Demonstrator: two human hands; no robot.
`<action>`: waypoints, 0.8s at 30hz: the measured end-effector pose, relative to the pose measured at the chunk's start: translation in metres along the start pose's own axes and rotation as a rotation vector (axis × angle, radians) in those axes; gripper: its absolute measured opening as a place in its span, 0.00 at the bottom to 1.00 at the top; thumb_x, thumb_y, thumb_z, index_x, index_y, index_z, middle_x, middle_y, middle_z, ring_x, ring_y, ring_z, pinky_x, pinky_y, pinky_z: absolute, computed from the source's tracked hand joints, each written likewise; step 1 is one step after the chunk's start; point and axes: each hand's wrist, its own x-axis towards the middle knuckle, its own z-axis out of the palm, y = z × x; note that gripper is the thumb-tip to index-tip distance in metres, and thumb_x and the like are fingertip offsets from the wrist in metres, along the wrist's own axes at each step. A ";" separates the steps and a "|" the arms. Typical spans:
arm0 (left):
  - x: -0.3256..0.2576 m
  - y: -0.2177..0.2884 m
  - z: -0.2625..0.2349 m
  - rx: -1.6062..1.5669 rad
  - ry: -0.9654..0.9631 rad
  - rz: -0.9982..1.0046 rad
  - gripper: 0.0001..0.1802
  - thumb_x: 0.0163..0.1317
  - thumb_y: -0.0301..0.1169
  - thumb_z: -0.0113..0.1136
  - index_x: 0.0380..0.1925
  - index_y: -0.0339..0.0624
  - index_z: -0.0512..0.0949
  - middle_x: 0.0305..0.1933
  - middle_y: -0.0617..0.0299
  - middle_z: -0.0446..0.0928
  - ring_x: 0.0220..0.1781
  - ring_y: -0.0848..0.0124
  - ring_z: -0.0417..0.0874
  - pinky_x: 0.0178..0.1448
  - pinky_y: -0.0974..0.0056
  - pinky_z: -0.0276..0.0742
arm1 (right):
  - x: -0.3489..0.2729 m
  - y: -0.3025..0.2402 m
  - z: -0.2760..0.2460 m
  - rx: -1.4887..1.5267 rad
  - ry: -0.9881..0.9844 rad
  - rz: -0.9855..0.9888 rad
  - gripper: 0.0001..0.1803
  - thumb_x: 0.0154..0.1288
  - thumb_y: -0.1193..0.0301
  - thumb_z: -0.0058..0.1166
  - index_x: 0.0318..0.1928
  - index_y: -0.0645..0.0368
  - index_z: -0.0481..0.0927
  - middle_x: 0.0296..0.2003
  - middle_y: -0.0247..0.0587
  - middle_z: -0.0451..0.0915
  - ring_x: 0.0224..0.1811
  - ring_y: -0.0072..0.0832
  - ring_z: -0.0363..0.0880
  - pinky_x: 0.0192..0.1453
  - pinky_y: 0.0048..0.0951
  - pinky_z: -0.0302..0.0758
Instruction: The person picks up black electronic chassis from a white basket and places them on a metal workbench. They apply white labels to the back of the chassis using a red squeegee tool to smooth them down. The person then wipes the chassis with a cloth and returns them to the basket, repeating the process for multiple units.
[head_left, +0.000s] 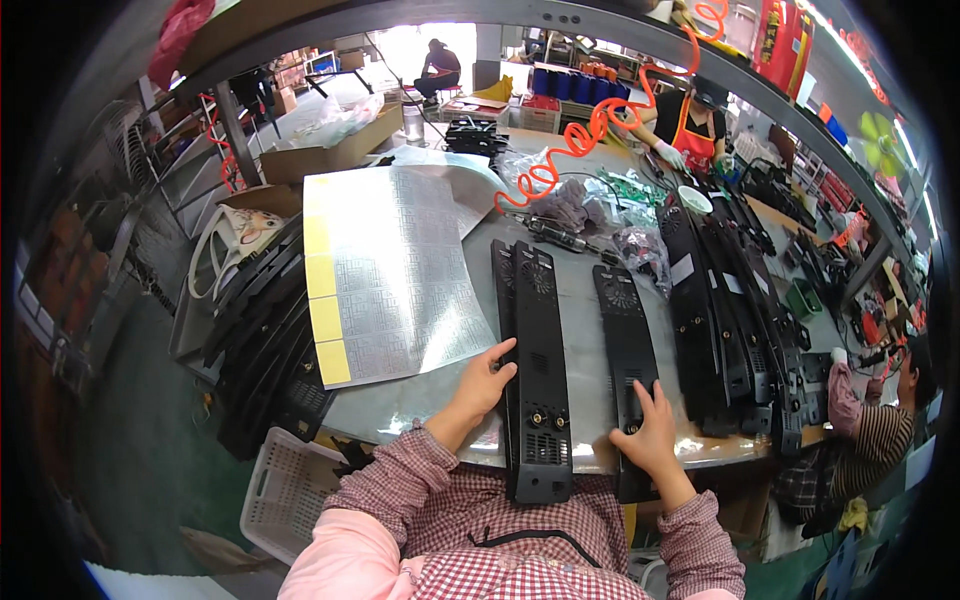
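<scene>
A checked apron [520, 578] lies nearest, at six o'clock. On the counter [582, 330], the left panels [545, 370], at five, touch the wide-spread left grip [481, 386]; the right panel [625, 335], at four, lies under the right grip [651, 437], whether clasped I cannot tell; a silver sheet [400, 270] sits at ten.

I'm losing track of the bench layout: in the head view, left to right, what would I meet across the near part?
Stack of black panels → silver sheet → overlapping black panels at the left hand → single black panel at the right hand → row of black panels.
</scene>
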 end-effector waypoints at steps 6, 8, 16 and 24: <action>0.005 -0.012 -0.003 -0.077 -0.052 0.037 0.29 0.68 0.22 0.55 0.70 0.41 0.66 0.62 0.54 0.74 0.51 0.73 0.80 0.48 0.71 0.78 | 0.001 -0.036 0.011 -0.074 0.085 -0.206 0.46 0.53 0.53 0.68 0.70 0.56 0.66 0.69 0.68 0.60 0.73 0.63 0.55 0.74 0.58 0.54; 0.004 -0.013 0.000 -0.108 -0.040 0.044 0.29 0.67 0.21 0.56 0.69 0.39 0.67 0.61 0.53 0.76 0.51 0.73 0.80 0.54 0.70 0.76 | 0.003 -0.087 0.012 0.397 -0.055 -0.125 0.47 0.54 0.54 0.69 0.72 0.56 0.63 0.69 0.68 0.60 0.72 0.63 0.57 0.74 0.52 0.57; 0.009 -0.008 0.000 -0.127 -0.080 0.073 0.31 0.65 0.18 0.54 0.70 0.38 0.65 0.62 0.50 0.75 0.59 0.67 0.78 0.62 0.66 0.73 | 0.012 -0.116 0.062 0.617 -0.173 -0.036 0.47 0.52 0.62 0.71 0.70 0.62 0.64 0.65 0.61 0.67 0.69 0.50 0.66 0.73 0.43 0.62; 0.002 -0.006 -0.039 -0.164 0.075 -0.003 0.38 0.67 0.18 0.50 0.76 0.43 0.51 0.52 0.49 0.79 0.48 0.70 0.80 0.53 0.67 0.78 | 0.005 -0.094 0.045 0.327 0.024 -0.010 0.43 0.47 0.63 0.68 0.68 0.51 0.71 0.68 0.70 0.60 0.70 0.58 0.61 0.72 0.49 0.60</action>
